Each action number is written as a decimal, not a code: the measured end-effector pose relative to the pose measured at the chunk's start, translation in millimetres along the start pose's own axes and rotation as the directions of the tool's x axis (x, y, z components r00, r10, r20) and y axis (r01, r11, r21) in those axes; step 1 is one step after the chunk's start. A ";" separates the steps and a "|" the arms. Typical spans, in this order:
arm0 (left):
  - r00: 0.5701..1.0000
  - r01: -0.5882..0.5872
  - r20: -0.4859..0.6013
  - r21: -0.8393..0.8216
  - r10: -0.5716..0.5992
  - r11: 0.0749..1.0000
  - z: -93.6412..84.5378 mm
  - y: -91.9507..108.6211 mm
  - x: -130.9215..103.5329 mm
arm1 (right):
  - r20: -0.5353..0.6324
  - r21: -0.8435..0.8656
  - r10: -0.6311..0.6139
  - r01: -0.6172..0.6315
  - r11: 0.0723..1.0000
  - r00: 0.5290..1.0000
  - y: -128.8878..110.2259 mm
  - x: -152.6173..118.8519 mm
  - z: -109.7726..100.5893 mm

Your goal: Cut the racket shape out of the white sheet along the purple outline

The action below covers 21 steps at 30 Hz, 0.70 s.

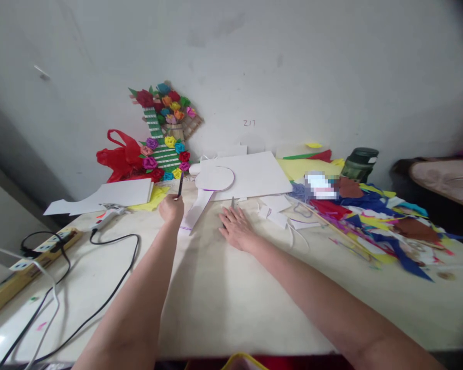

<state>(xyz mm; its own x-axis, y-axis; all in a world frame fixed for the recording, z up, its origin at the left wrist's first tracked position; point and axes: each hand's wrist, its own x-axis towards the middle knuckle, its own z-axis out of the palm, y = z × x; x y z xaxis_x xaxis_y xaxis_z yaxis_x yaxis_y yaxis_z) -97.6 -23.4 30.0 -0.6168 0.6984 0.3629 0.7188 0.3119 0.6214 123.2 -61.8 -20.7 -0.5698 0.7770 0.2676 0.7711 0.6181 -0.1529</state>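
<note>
My left hand [172, 208] is closed around a dark purple marker [181, 186], which stands nearly upright. My right hand [237, 227] lies palm down on the table, fingers spread. Beneath it, a pointed metal blade [232, 202] sticks out past the fingertips, and a bit of dark handle shows by the thumb; it looks like scissors, mostly covered. Between and beyond the hands are a white oval cutout [215, 178] with a purple outline and a white strip [196, 209] edged in purple. The oval partly rests on a large white board [256, 174].
Colored scraps [374, 221] spread across the right, near a green bottle [360, 163]. White offcuts [275, 210] lie right of center. At left are a glue gun [107, 218] with its cord, a power strip [42, 257] and white sheets [119, 193]. A flower decoration [164, 139] leans on the wall.
</note>
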 end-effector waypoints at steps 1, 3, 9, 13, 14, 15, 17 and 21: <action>0.999 0.036 -0.004 0.017 -0.036 0.999 1.3 -6.9 3.7 | 0.007 -0.010 0.046 -0.046 0.999 0.999 0.6 -0.4 0.6; 0.997 0.073 0.030 0.038 -0.074 0.997 5.9 -17.8 8.9 | 0.030 -0.011 0.122 -0.122 0.992 0.992 3.2 -0.8 0.0; 0.991 0.068 0.114 0.057 -0.074 0.996 24.7 -27.1 21.4 | 0.017 0.097 0.109 -0.110 0.989 0.994 12.6 1.2 -6.3; 0.988 0.053 0.140 0.057 -0.061 0.997 30.6 -21.4 25.8 | -0.004 0.188 -0.050 0.050 0.981 0.999 17.9 2.7 -6.2; 0.991 0.042 0.127 0.061 -0.049 0.997 30.4 -18.4 24.6 | -0.006 0.205 -0.077 0.077 0.976 0.997 18.9 3.2 -6.1; 0.995 0.022 0.092 0.063 -0.028 0.998 29.5 -14.6 22.1 | -0.007 0.211 -0.091 0.090 0.973 0.996 19.8 4.0 -6.2; 0.998 -0.061 0.024 0.064 0.059 0.996 26.5 -4.6 13.3 | -0.022 0.179 -0.074 0.076 0.981 0.997 22.0 7.1 -7.3; 0.963 -0.262 0.076 0.024 0.260 0.965 22.4 22.3 -16.1 | -0.026 0.027 0.034 -0.033 0.999 0.999 31.2 18.9 -11.6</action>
<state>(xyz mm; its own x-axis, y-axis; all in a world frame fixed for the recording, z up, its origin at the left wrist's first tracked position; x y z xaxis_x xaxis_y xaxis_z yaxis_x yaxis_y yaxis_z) -64.5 -13.3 22.5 -0.3824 0.8025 0.4580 0.8631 0.1333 0.4872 139.8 -29.1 -9.5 -0.5360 0.7939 0.2873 0.7812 0.5953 -0.1876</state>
